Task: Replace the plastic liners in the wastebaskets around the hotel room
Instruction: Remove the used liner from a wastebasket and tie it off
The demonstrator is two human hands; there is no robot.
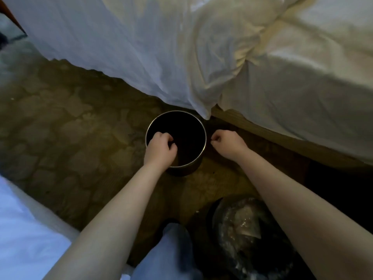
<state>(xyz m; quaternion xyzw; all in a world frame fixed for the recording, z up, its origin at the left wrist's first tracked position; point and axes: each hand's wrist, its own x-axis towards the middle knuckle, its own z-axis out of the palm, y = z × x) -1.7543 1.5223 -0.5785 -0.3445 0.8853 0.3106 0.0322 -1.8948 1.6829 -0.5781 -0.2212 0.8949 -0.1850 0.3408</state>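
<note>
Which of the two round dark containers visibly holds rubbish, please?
The near one beside the leg, full of crumpled plastic; the metal-rimmed wastebasket by the bed shows none.

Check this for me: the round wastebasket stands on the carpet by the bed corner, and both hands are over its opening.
Not quite. Only the left hand is over the opening of the wastebasket; the right hand is outside the rim, to its right, in the head view. The rest holds.

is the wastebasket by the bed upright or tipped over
Upright. The wastebasket stands on the carpet with its round rim facing up. Its inside is too dark to tell full from empty.
</note>
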